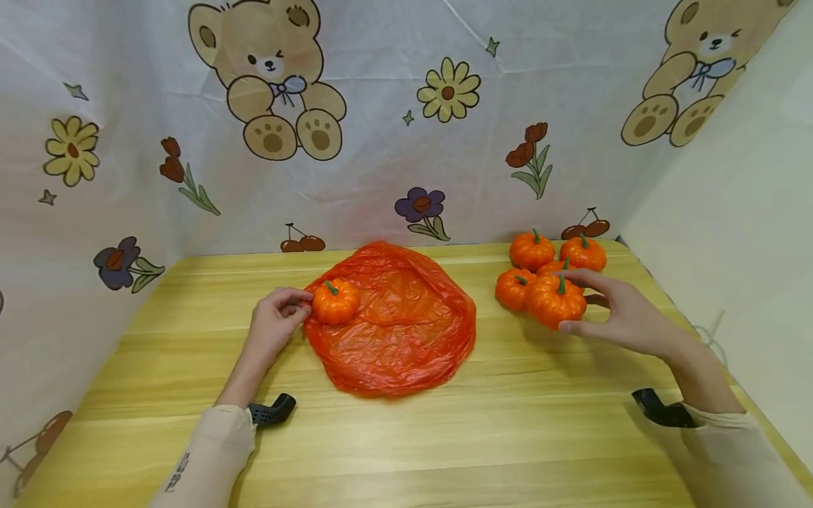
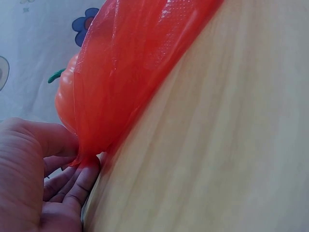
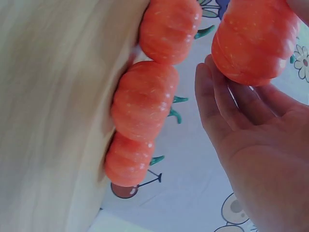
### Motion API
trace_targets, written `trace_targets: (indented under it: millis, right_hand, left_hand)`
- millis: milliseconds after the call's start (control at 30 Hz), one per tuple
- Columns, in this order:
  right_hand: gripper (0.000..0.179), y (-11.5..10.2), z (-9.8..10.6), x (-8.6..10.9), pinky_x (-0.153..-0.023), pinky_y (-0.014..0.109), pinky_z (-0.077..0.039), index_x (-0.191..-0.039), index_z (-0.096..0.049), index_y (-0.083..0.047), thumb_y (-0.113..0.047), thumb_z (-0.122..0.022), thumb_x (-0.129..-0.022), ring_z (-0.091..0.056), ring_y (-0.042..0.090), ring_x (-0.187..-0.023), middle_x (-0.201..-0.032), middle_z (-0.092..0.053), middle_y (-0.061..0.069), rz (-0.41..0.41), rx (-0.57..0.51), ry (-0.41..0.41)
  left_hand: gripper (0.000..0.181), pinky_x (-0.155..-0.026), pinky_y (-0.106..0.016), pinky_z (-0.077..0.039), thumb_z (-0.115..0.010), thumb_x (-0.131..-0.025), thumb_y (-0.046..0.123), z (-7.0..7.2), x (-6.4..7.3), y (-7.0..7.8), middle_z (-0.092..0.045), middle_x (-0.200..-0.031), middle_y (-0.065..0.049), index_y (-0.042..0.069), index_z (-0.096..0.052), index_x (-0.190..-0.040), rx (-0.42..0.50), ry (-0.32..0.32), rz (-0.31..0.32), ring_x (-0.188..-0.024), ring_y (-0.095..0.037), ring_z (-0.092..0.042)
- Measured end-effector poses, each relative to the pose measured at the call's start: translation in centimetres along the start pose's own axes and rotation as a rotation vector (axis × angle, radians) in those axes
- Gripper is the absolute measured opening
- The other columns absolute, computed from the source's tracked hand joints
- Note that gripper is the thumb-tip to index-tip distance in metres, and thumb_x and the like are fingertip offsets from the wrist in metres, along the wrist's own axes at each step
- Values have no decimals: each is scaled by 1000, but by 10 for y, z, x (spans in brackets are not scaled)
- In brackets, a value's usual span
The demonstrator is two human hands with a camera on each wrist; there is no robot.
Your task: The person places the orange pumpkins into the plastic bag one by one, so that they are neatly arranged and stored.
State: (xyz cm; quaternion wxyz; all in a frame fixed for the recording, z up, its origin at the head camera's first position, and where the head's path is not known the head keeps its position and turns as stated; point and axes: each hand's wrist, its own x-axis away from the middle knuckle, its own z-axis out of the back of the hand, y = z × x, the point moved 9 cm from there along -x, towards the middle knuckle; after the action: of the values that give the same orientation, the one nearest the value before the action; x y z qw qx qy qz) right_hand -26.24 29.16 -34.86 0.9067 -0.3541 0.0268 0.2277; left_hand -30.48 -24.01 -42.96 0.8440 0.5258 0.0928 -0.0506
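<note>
My left hand (image 1: pixel 276 317) pinches the left edge of a red plastic bag (image 1: pixel 406 346) that lies spread on the table; the left wrist view shows the film gathered between thumb and fingers. Just inside that edge sits a small orange pumpkin (image 1: pixel 335 302) with a green stem, partly behind the film in the left wrist view. My right hand (image 1: pixel 625 314) grips another orange pumpkin (image 1: pixel 554 303), which appears raised off the table in the right wrist view (image 3: pixel 256 43). Beyond it stand several similar pumpkins (image 1: pixel 532 250), one of them mostly hidden behind the held one.
The pale wooden table (image 1: pixel 432 451) ends at a white backdrop cloth (image 1: pixel 381 155) printed with bears and flowers. On the right rises a plain white wall (image 1: pixel 749 212), with a thin cable (image 1: pixel 714 339) near the table's edge. Black wrist mounts (image 1: pixel 276 410) protrude by both sleeves.
</note>
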Motion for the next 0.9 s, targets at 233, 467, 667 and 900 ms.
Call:
trace_targets:
  millis: [233,467,667,900]
  right_hand:
    - [71,-15,4,-10,-99,1,-39,-148,-57,-17,-16,-89,-85,-54,-5,-119,-149,-58,5,-38,-5,32]
    - [72,-32,2,-20,-101,9,-43,-152,-53,-17,-23,-87,-88,-59,28,-129,-151,-56,7,-65,12,30]
    - [74,-47,-7,-37,-102,19,-49,-153,-52,-18,-27,-87,-89,-60,31,-128,-145,-59,8,-57,-22,17]
    - [73,-63,-26,-61,-109,60,-49,-151,-52,-23,-32,-88,-88,-58,32,-134,-144,-60,2,-35,-66,4]
  left_hand:
    - [21,-80,-9,-52,-71,-97,1,0,-1,-1,-66,-119,-19,-3,-74,-117,-2,7,11,-93,-11,-62]
    - [22,-80,-10,-53,-71,-96,-1,-4,-2,-1,-68,-119,-22,-3,-74,-118,34,0,-18,-91,-8,-63]
    - [20,-79,-10,-53,-71,-97,-1,-3,-2,-1,-69,-119,-20,-3,-74,-117,18,0,-12,-90,-7,-63]
    - [20,-79,-10,-53,-70,-97,-1,-2,-2,-3,-68,-120,-20,-3,-74,-117,13,-3,10,-91,-10,-62]
